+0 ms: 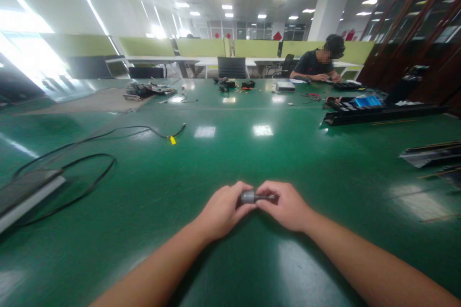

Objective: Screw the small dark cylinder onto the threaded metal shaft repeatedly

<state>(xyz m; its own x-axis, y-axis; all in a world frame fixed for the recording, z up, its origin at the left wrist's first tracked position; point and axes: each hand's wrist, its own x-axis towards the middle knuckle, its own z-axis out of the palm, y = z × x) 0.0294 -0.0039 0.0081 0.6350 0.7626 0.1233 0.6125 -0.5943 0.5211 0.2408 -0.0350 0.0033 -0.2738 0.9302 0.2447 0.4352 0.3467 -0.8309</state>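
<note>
Between both hands, low over the green table, lies a small tool that looks like a hole saw, a grey metal cylinder with a thin drill bit pointing right. My left hand grips the cylinder between thumb and fingers, covering its left end. Curled round the drill bit, my right hand pinches near where it meets the cylinder. The bit's tip shows in front of the right palm.
A black cable with a yellow tag runs across the left. Black metal channels lie at the right. Farther back are power tools, a white box and a seated person handling something.
</note>
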